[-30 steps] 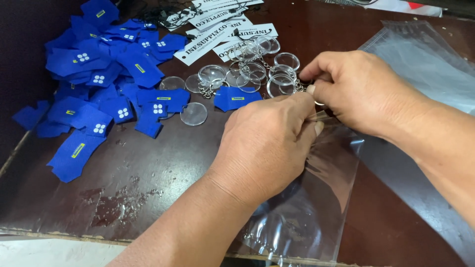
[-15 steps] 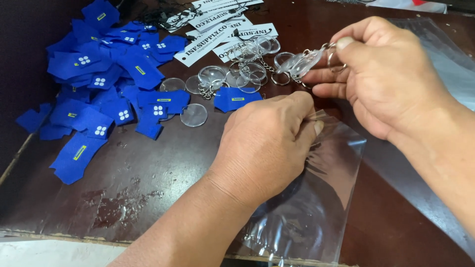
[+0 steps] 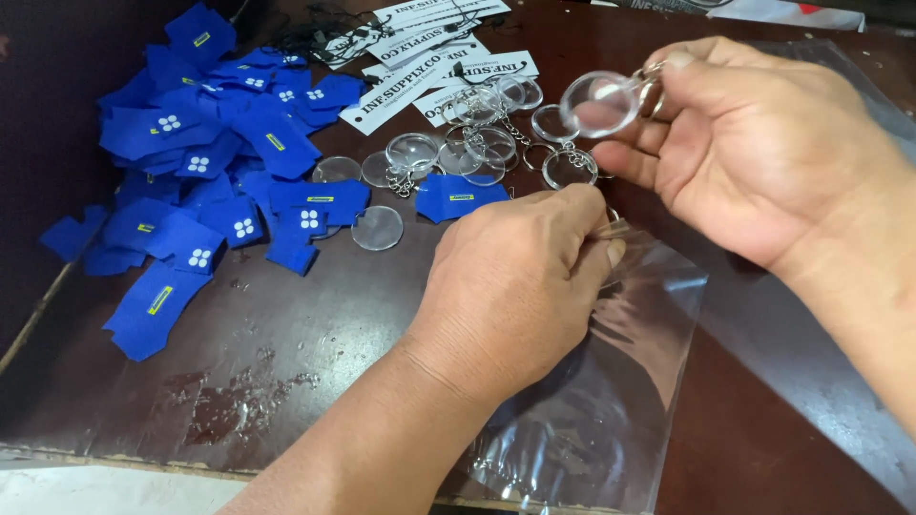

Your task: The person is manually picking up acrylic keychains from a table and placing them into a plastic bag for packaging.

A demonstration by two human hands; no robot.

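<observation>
- On a dark brown worktop (image 3: 286, 381), seen from above, two bare hands work over a clear plastic bag (image 3: 611, 410) lying flat near the front edge.
- Progress, as a judgement: the bagging looks barely begun. The bag seems to hold little or nothing, though its glare makes that hard to tell.
- Much is left loose: a cluster of clear round keychains (image 3: 477, 153) with metal rings lies behind the hands, and two discs (image 3: 377, 227) lie apart from it.
- Left of these sprawls a large pile of blue cloth pieces (image 3: 210, 162), shirt-shaped, some with small white or yellow marks. White printed cards (image 3: 410, 67) lie at the back.
- Left hand (image 3: 515, 286): back upward, resting on the bag's upper edge, fingers (image 3: 596, 253) curled and pinching the plastic at its mouth.
- Right hand (image 3: 754, 153): raised above the worktop, palm turned towards the left hand. Its thumb and forefinger pinch the ring end of one keychain (image 3: 599, 103), the clear disc pointing left, just above the bag's mouth. The other fingers are loosely curled beneath.
</observation>
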